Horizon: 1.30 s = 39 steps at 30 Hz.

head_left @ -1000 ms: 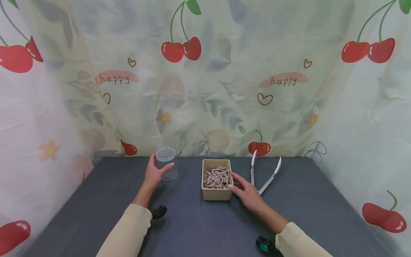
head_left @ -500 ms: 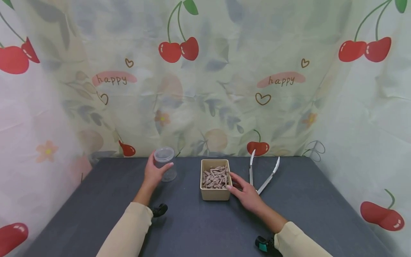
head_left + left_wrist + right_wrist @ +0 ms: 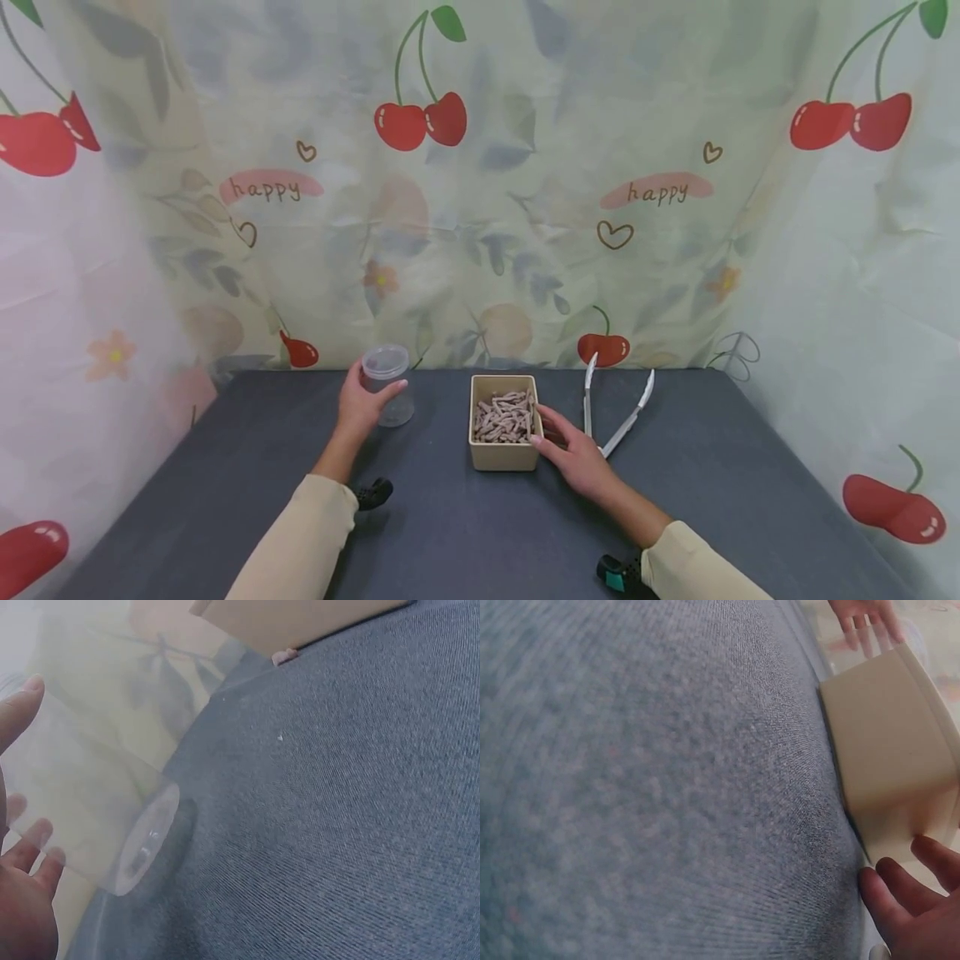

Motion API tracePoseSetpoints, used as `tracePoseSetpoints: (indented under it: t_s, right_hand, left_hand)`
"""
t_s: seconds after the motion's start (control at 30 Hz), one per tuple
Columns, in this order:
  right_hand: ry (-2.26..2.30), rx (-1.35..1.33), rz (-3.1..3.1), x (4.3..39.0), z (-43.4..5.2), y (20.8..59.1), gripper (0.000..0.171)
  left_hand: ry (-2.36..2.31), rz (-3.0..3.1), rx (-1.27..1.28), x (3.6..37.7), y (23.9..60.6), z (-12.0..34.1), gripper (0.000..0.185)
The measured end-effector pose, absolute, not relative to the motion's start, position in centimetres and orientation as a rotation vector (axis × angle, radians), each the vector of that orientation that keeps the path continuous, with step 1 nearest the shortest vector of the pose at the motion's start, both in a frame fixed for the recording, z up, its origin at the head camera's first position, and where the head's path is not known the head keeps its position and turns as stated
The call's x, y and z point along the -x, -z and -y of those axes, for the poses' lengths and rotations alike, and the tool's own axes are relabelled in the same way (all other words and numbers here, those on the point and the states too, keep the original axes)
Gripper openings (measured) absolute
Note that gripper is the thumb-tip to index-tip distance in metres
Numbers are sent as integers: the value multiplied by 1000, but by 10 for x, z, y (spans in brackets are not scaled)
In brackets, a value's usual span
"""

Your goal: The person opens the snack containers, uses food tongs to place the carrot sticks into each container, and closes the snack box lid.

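A clear plastic jar (image 3: 389,379) stands on the table left of centre, its round base showing in the left wrist view. My left hand (image 3: 360,407) holds it from the left, thumb across the front and fingers behind, partly seen through the wall. Right of the jar sits a beige rectangular box (image 3: 504,457) filled with short greyish-brown stick-like pieces (image 3: 504,418). At the box's right side is my right hand (image 3: 581,460), with relaxed fingers and the thumb tip by the front corner. In the right wrist view its fingertips (image 3: 922,846) lie against the box's side.
Metal tongs (image 3: 628,423) lie spread on the dark blue-grey table (image 3: 480,533), just beyond the right hand. A cherry-printed cloth (image 3: 495,217) hangs behind the table and along both sides. A black wrist strap (image 3: 373,494) is on the left forearm, another (image 3: 619,575) on the right.
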State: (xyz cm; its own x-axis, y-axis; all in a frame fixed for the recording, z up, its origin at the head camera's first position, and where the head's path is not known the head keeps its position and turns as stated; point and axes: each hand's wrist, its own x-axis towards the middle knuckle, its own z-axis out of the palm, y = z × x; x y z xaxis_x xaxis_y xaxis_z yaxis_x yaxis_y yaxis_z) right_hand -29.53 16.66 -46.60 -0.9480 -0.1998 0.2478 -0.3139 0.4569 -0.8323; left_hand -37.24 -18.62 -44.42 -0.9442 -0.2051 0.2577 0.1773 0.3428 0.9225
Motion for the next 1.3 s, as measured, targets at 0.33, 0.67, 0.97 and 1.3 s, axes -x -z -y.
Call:
tracePoseSetpoints:
  t_s: [0.33,0.67,0.97,1.3]
  right_hand:
    - [-1539,-467,2561,296,-167,467,56]
    - [-1556,-454,2556,269,-156,434,52]
    - [-1563,-434,2563,283,-160,451,54]
    - [-1552,-448,2568,293,-165,465,55]
  left_hand:
    - [1696,2251,81,364,428,177,89]
    - [1734,2214,148,357,421,162,86]
    - [1779,2152,217,348,428,151,81]
    - [1747,2178,205,341,442,139,80]
